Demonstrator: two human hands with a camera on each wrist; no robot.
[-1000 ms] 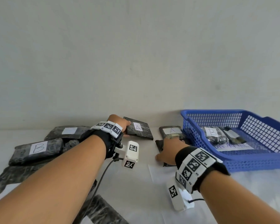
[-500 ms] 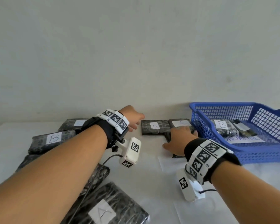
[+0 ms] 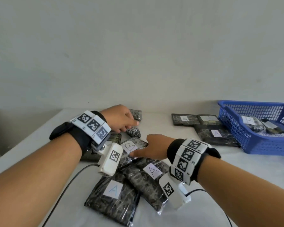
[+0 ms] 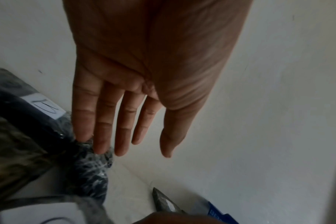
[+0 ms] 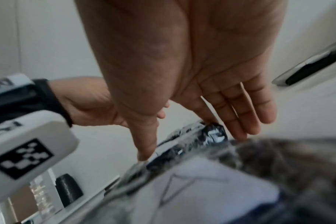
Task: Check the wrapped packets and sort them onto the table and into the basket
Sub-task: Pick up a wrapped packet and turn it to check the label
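Observation:
Dark wrapped packets with white letter labels lie in a pile in front of me: one marked B, two marked A. My right hand reaches left over the pile, fingers straight, its thumb on the B packet's edge. My left hand is farther back, flat and empty, with its fingertips touching the end of a small packet. Three A packets lie in a group beside the blue basket. A B packet is in the basket.
The wall runs close behind the table. The table's left edge drops off beyond my left forearm. Cables trail from both wrist cameras across the table near me. A paper sheet lies on the basket's floor.
Both hands have swung left, away from the A packets by the basket, to the pile. The A packet that my left hand held now lies with that group. The view tilted down.

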